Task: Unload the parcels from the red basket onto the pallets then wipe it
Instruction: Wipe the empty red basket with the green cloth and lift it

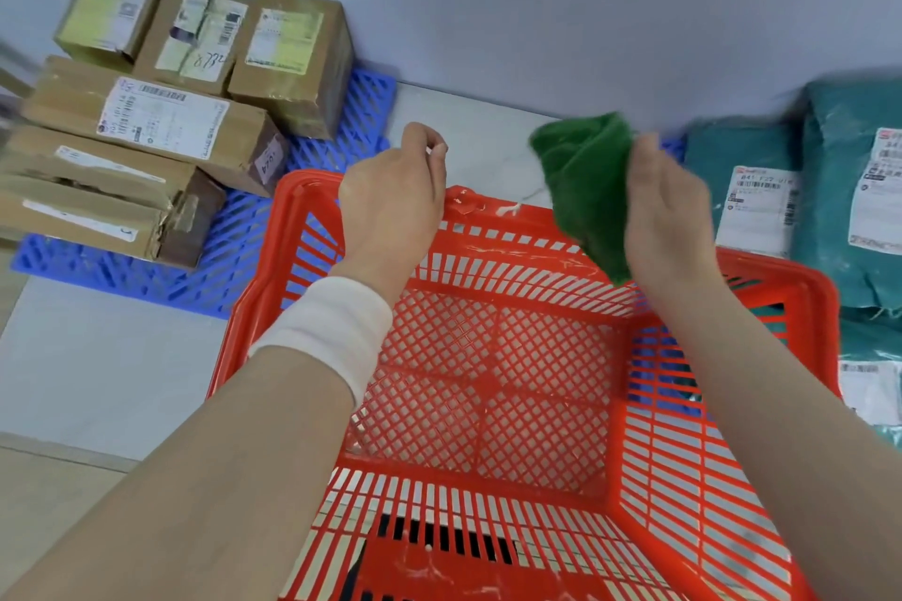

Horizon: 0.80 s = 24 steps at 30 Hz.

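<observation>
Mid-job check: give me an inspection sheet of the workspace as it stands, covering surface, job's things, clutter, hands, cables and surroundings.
Surface: pale floor; blue pallet at left.
Job's things: red basket holds no parcels; cardboard boxes stacked on the pallet; teal mailer bags at right; green cloth above the basket's far rim.
Clutter: nothing seen.
Hands: left hand over the far rim, fingers curled, grip unclear; right hand holds the cloth.
Cables: nothing seen.
Surroundings: grey-blue wall behind.

pale floor [97, 356], blue pallet [234, 254] and red basket [722, 527] on it
</observation>
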Each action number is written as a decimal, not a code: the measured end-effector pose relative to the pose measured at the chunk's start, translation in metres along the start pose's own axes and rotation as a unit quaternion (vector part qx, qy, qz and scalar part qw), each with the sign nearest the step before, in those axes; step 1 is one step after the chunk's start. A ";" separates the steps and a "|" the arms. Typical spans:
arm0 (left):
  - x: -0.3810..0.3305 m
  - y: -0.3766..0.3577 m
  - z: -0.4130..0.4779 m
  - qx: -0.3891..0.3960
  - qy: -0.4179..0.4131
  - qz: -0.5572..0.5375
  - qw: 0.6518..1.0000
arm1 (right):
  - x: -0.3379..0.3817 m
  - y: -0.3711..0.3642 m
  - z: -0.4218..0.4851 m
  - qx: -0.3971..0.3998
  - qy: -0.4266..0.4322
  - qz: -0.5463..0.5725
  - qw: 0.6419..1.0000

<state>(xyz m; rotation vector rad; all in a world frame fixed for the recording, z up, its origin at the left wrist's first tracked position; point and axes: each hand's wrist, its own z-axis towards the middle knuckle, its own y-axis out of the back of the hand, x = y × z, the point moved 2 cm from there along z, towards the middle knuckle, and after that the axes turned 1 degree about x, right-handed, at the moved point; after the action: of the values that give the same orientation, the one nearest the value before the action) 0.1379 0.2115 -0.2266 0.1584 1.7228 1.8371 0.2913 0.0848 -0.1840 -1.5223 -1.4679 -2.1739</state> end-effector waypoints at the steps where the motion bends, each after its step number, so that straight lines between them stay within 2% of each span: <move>1: 0.000 0.000 0.000 -0.004 -0.001 -0.003 1.000 | 0.003 -0.009 -0.006 0.076 0.063 -0.067 0.993; 2: 0.000 0.000 0.000 -0.008 -0.001 -0.006 1.000 | 0.003 -0.020 -0.011 0.145 0.119 -0.131 0.973; 3: 0.000 0.001 0.000 -0.010 -0.002 -0.007 1.000 | 0.003 -0.030 -0.015 0.177 0.165 -0.180 0.953; 5: 0.000 0.001 -0.001 -0.011 -0.004 -0.008 1.000 | 0.001 -0.040 -0.016 0.157 0.217 -0.226 0.937; 8: 0.000 0.000 -0.001 -0.012 -0.007 -0.012 1.000 | -0.002 -0.045 -0.010 0.116 0.270 -0.235 0.926; 17: 0.001 0.001 0.001 -0.005 -0.014 0.002 1.000 | -0.004 -0.034 -0.009 0.120 0.361 -0.251 0.890; 19: 0.001 0.001 0.001 -0.008 -0.013 0.001 1.000 | -0.008 -0.021 -0.012 0.106 0.360 -0.270 0.887; 22: -0.001 0.001 -0.001 -0.011 -0.008 0.004 1.000 | -0.011 -0.007 -0.014 0.066 0.309 -0.290 0.903; 24: -0.002 0.000 -0.002 -0.013 -0.007 -0.001 1.000 | -0.005 -0.016 -0.014 0.070 0.283 -0.274 0.917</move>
<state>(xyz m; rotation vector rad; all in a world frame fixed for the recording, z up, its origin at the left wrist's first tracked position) 0.1385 0.2091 -0.2258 0.1582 1.6871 1.8517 0.2757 0.0809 -0.1988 -0.3743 -1.9004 -2.4079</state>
